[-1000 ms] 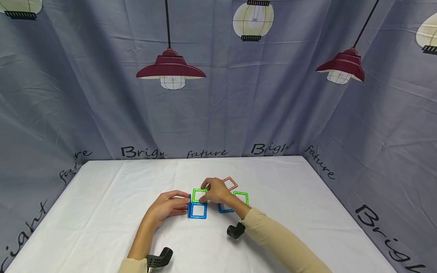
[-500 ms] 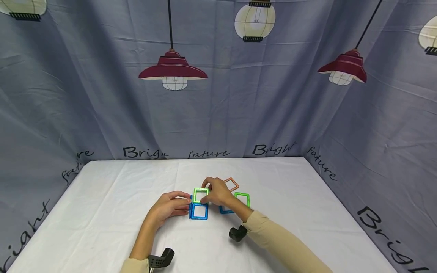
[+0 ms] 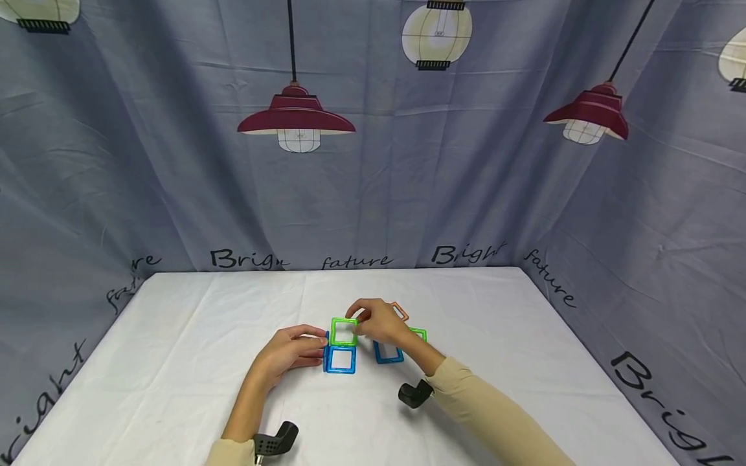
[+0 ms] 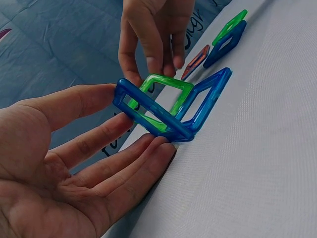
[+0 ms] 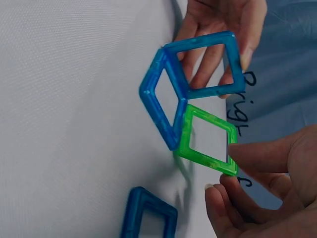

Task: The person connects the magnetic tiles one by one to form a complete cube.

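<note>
A blue square tile (image 3: 340,360) lies flat on the white table (image 3: 175,362). A second blue tile (image 4: 143,106) stands upright on its left edge. My left hand (image 3: 311,346) props that one with straight fingers behind it and the thumb at its top corner. A green tile (image 3: 343,331) rises from the flat tile's far edge. My right hand (image 3: 362,316) pinches its top edge, which also shows in the right wrist view, where the green tile (image 5: 205,141) meets the fingertips (image 5: 237,151).
Loose tiles lie right of the build: blue (image 3: 387,353), green (image 3: 419,334) and orange (image 3: 401,312), the last two partly hidden by my right hand. A grey printed curtain (image 3: 373,194) closes in the table's back and sides.
My right hand has tipped the green tile further up toward standing. The right forearm has shifted right, uncovering the loose blue tile. My left hand has held still.
</note>
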Motion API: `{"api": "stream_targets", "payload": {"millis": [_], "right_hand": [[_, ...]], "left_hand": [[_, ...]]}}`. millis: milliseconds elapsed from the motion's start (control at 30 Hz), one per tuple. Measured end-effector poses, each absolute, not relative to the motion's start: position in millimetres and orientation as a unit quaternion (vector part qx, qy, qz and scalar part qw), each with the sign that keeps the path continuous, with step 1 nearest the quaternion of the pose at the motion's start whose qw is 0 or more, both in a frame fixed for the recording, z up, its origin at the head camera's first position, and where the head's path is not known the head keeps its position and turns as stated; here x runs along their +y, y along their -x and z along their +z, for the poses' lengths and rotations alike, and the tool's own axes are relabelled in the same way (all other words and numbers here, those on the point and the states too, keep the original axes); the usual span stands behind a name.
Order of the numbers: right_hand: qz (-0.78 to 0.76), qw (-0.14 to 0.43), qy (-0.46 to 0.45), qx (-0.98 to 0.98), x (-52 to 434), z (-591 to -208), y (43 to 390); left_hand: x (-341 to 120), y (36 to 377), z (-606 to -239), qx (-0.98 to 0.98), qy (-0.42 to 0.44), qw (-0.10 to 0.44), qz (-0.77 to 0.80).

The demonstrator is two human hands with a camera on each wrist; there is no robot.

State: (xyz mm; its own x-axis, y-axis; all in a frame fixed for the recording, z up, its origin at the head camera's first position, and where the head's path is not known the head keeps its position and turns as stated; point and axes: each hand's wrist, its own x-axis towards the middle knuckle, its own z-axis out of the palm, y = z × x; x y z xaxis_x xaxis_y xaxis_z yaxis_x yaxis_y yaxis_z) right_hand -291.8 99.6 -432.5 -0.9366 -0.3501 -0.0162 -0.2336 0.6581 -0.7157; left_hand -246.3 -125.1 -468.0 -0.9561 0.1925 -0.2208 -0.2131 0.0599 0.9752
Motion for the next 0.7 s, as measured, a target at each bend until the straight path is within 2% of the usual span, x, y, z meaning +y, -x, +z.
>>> {"api": "stream_targets", "payload": {"millis": [700], "right_hand": [[-0.406, 0.105, 0.162, 0.893, 105, -421, 285]], "left_hand": [[-127, 246, -468, 0.707, -0.012, 0.155, 0.69]]}}
